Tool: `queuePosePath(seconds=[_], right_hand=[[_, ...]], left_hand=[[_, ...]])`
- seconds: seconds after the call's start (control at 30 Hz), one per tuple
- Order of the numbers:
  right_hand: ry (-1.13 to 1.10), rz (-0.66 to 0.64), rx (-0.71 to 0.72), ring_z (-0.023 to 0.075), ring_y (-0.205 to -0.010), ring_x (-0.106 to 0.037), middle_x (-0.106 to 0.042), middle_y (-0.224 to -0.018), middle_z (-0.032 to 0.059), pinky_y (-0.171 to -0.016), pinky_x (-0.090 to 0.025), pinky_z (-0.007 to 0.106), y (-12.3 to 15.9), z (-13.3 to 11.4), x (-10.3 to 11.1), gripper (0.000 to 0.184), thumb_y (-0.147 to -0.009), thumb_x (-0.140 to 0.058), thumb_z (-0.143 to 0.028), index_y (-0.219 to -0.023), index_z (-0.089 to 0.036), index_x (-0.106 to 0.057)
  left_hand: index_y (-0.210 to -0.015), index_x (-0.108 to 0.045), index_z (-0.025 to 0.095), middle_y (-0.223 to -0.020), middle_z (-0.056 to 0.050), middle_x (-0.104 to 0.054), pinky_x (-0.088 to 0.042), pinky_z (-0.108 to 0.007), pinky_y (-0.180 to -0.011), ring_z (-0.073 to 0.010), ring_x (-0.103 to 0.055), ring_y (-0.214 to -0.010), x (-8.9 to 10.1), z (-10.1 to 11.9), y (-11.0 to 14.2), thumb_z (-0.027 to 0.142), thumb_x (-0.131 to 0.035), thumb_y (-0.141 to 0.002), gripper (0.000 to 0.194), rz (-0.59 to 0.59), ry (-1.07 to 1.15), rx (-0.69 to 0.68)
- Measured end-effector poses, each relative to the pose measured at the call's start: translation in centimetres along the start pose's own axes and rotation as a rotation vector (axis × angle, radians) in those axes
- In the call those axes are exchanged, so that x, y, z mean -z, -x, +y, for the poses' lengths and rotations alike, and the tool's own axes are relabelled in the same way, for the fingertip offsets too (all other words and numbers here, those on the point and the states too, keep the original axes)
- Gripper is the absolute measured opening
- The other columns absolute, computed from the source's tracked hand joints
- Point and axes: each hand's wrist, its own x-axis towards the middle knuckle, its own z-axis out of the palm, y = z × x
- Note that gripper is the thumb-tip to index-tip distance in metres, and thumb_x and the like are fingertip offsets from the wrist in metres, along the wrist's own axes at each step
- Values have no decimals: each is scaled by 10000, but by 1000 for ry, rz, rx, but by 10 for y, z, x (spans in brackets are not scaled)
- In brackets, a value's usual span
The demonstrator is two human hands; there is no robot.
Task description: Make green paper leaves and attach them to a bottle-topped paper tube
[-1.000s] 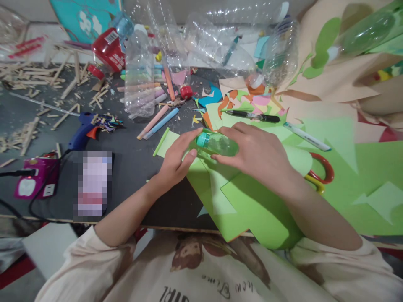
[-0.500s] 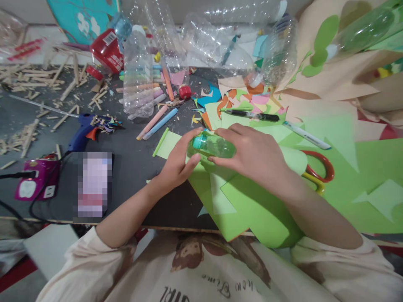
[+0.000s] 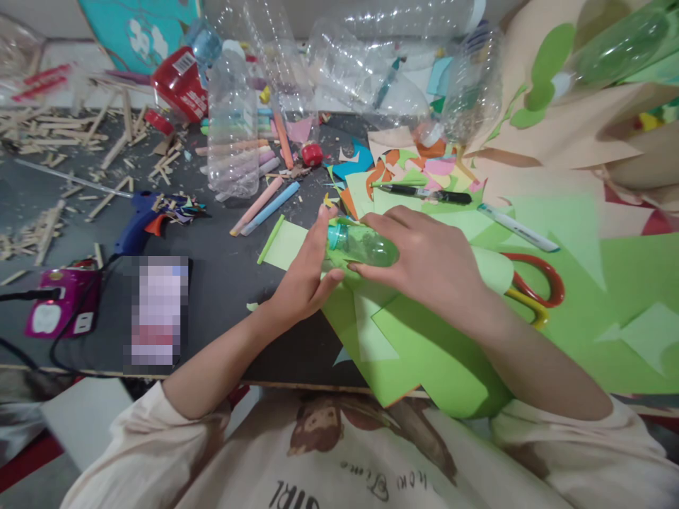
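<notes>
A small plastic bottle [image 3: 366, 244] with a turquoise cap [image 3: 334, 237] lies on its side above the table, with green paper around it. My right hand [image 3: 424, 251] is closed on the bottle's bottom end, thumb below and fingers above. At the cap end my left hand [image 3: 308, 268] is open, its fingers stretched up and its thumb apart, the palm against or very near the cap. Beneath both hands lie green paper sheets [image 3: 435, 332]. Scissors with red and yellow handles [image 3: 541, 283] rest by my right forearm, partly under a pale green paper piece.
On the left are a blue glue gun [image 3: 135, 223], a phone [image 3: 159, 311], a purple box [image 3: 64, 304] and scattered wooden sticks [image 3: 68, 131]. Clear bottles [image 3: 233, 127] line the back. Chalk-like sticks [image 3: 270, 208], a black pen [image 3: 429, 193] and a white cutter-like tool [image 3: 520, 227] lie nearer.
My left hand's fingers have straightened and opened away from the bottle's cap end, shifting slightly left. The right hand still grips the bottle in nearly the same spot.
</notes>
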Motion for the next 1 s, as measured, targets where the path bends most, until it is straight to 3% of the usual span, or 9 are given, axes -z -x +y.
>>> queuePosePath(seconds=[0.13, 0.4, 0.53, 0.73, 0.8, 0.87, 1.0], right_hand=[[-2, 37, 15, 258, -865, -636, -701, -978, 115, -589, -337, 285, 1, -1, 0, 447, -886, -565, -486, -1192, -175, -659], [1, 5, 0, 259, -859, -636, -707, -994, 112, -587, -331, 292, 2, -3, 2, 440, -874, -578, -458, -1207, -183, -662], [-1, -6, 4, 260, -865, -636, -704, -1004, 115, -589, -335, 293, 1, -2, 1, 439, -865, -593, -448, -1205, -179, -661], [28, -17, 5, 261, -861, -634, -699, -999, 117, -582, -328, 291, -1, 1, 1, 443, -877, -587, -471, -1205, -180, -654], [57, -18, 20, 261, -848, -627, -697, -988, 123, -579, -318, 290, -1, 2, 0, 453, -888, -567, -499, -1193, -176, -654], [97, -8, 35, 259, -828, -618, -694, -973, 128, -580, -308, 291, -1, 3, -2, 461, -898, -553, -516, -1184, -169, -651], [145, 11, 66, 256, -823, -614, -684, -965, 130, -593, -309, 290, 0, 2, -4, 458, -908, -551, -513, -1193, -164, -634]], left_hand=[[-1561, 91, 276, -1651, -141, -155, -267, -460, -1210, -306, -203, -1517, 1, -1, 1, 584, -305, -977, 769, 2, -57, -30], [-1554, -95, 230, -1557, -204, -359, -314, -467, -1181, -318, -341, -1462, -2, -2, 3, 605, -381, -946, 770, 61, -234, -45], [-1550, -106, 202, -1537, -223, -387, -316, -472, -1175, -323, -357, -1453, -3, -3, 3, 631, -351, -939, 785, 55, -300, -32], [-1561, -96, 211, -1568, -203, -347, -321, -452, -1178, -306, -333, -1466, -3, -1, 1, 601, -326, -963, 749, 33, -204, 0], [-1555, -173, 231, -1558, -167, -384, -346, -431, -1167, -284, -373, -1446, -3, -2, 0, 566, -307, -985, 675, 54, -100, 28], [-1503, -352, 253, -1505, -125, -471, -383, -414, -1142, -265, -442, -1395, -1, -3, -2, 538, -289, -1001, 581, 116, -20, 89], [-1205, -692, 253, -1182, -78, -661, -484, -372, -1015, -214, -614, -1130, 3, -2, -8, 504, -441, -976, 423, 306, 59, 264]])
